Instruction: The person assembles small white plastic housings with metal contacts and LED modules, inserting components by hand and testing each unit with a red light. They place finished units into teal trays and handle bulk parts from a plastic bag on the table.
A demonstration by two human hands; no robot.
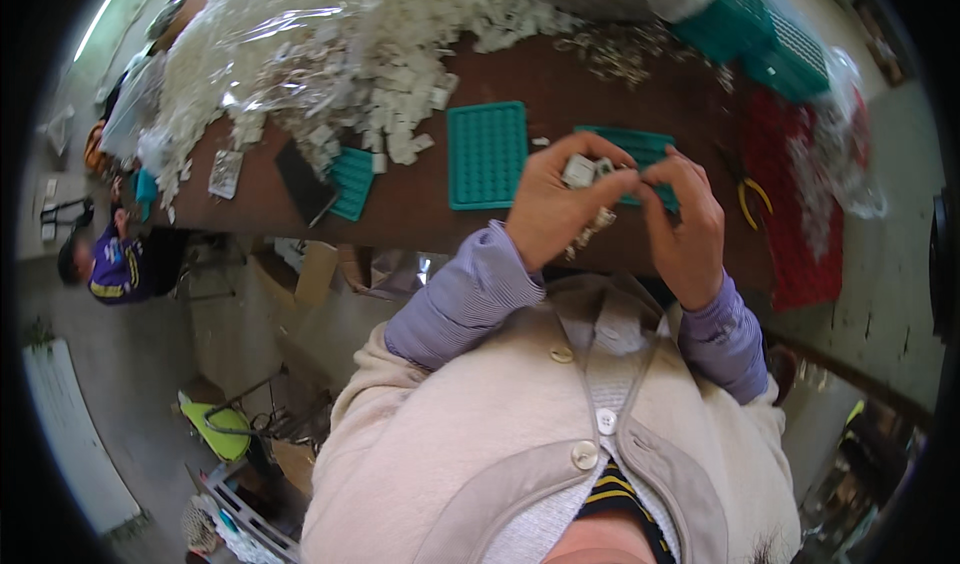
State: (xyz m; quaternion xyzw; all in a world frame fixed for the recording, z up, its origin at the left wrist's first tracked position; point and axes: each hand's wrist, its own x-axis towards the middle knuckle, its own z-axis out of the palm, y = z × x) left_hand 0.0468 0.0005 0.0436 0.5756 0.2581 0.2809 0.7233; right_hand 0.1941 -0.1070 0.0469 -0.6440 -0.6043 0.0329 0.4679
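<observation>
My left hand (560, 202) is closed around several small white plastic parts (578, 172). Small metallic-looking pieces (597, 226) poke out below its fingers. Close beside it, my right hand (688, 226) has thumb and forefinger pinched together, fingertips nearly meeting those of the left; whatever they pinch is too small to make out. Partly hidden behind both hands lies a teal gridded tray (650, 144). A larger teal tray with rows of pockets (487, 156) rests on the brown table (400, 204), left of my left hand.
Heaped white plastic parts (400, 94) and a clear bag (300, 34) cover the far left. Small metal parts (620, 52) lie at the back, near teal baskets (770, 39). Yellow-handled pliers (755, 204) sit by a red cloth (810, 234). Another person (118, 264) sits far left.
</observation>
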